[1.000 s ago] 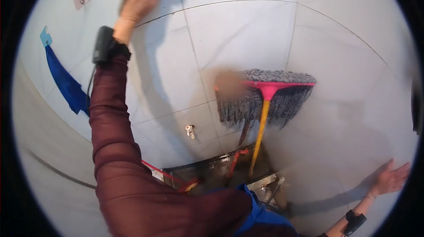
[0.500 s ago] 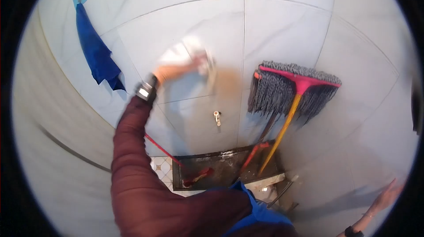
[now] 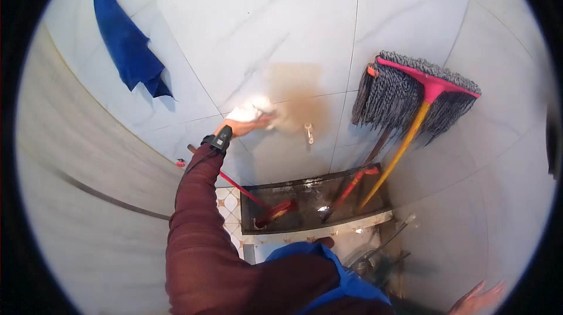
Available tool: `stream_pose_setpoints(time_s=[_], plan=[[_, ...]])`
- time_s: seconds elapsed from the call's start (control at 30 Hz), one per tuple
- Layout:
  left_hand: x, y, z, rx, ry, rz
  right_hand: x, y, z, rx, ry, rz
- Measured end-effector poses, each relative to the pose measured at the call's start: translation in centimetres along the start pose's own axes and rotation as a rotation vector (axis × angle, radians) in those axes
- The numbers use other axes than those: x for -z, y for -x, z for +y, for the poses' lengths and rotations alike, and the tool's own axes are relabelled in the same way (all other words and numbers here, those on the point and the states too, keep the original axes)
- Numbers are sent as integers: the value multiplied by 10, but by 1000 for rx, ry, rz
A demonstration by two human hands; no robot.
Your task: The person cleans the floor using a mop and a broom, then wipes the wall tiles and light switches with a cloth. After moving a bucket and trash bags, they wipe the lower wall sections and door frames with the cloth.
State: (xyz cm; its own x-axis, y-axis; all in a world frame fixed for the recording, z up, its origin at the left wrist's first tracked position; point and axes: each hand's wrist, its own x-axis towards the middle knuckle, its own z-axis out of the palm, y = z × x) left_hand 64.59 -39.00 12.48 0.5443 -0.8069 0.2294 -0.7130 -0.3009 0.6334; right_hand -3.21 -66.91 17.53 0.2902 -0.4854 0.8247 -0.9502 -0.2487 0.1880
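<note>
My left hand (image 3: pixel 249 126) is closed on a white cloth (image 3: pixel 253 108) and presses it to the tiled wall (image 3: pixel 305 16), left of a small tap (image 3: pixel 309 133). A brownish patch (image 3: pixel 299 89) shows on the tiles above and beside the tap. At the bottom right edge, my right hand (image 3: pixel 478 299) is partly in view with its fingers spread and nothing in it, near the right wall.
A blue cloth (image 3: pixel 126 39) hangs from a hook at the upper left. On the right, a grey mop with a pink head (image 3: pixel 435 87) leans upside down beside another mop. A dark basin (image 3: pixel 311 197) below holds a red-headed tool (image 3: pixel 275 213).
My left hand has moved down the wall with the white cloth, from well above the tap to about its level. My right hand sits lower in view, and the view has shifted.
</note>
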Motion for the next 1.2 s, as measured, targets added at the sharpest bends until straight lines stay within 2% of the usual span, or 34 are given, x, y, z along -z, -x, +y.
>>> stream_pose_setpoints(time_s=[0.03, 0.07, 0.1, 0.13, 0.17, 0.2, 0.23, 0.27, 0.3, 0.33, 0.37, 0.43, 0.5, 0.57, 0.6, 0.67, 0.7, 0.73, 0.77, 0.83, 0.9, 0.93, 1.0, 1.07, 1.13, 1.17, 1.2], plan=[[1, 13, -10, 7, -171, -149, 6, -3, -2, 0, 4, 13], [13, 16, -1, -78, -214, -48, 12, -5, -5, -2, -47, 5], [34, 13, 6, -162, -552, -60, 19, -3, -8, -2, -101, -13], [61, 11, 34, -63, -448, 7, 27, -1, -10, 3, -106, -22], [96, 4, 36, -108, -293, -2, 34, 1, -13, 10, -151, -8], [132, -9, 26, -307, -271, 93, 39, 5, -14, 14, -195, 10], [174, -18, 42, -326, -383, 264, 44, 11, -14, 12, -203, 9], [228, -26, 57, -687, -1188, 431, 46, 19, -15, 18, -235, 14], [255, -28, 82, -690, -1193, 706, 49, 26, -17, 21, -268, 24], [270, -25, 109, -521, -1249, 914, 53, 34, -18, 8, -272, 39], [270, -21, 135, -273, -1317, 1096, 59, 45, -19, 41, -257, 17], [289, -37, 120, -381, -1226, 1289, 79, 57, -23, 70, -228, 12], [257, -33, 105, -202, -1165, 1267, 103, 63, -29, 38, -265, -62], [203, -23, 67, -130, -1178, 1135, 109, 74, -18, 54, -164, -78], [170, -10, 44, -203, -1176, 1011, 111, 83, -11, 62, -74, -104], [108, 19, -5, -110, -1219, 623, 90, 103, 6, 4, -98, -100], [85, 30, -49, -298, -957, 448, 79, 114, 14, -54, -142, -73], [60, 48, -70, -193, -841, 208, 79, 114, 7, -40, -181, -105], [40, 69, -90, -228, -827, 66, 76, 115, -2, -25, -194, -122], [24, 86, -110, -293, -850, -260, 76, 113, -30, -5, -201, -197], [19, 77, -119, -407, -841, -397, 83, 103, -64, -3, -228, -262], [21, 66, -103, -428, -835, -424, 89, 97, -86, -17, -299, -254], [35, 24, -41, -390, -693, -290, 95, 96, -108, -13, -309, -247], [35, -45, -20, -777, -412, 11, 102, 97, -120, -42, -272, -255], [42, -96, 53, -846, -668, 354, 109, 99, -128, -98, -354, -204], [32, -111, 74, -858, -651, 345, 113, 101, -133, -107, -335, -210], [18, -123, 91, -818, -833, 426, 117, 105, -138, -112, -330, -215]])
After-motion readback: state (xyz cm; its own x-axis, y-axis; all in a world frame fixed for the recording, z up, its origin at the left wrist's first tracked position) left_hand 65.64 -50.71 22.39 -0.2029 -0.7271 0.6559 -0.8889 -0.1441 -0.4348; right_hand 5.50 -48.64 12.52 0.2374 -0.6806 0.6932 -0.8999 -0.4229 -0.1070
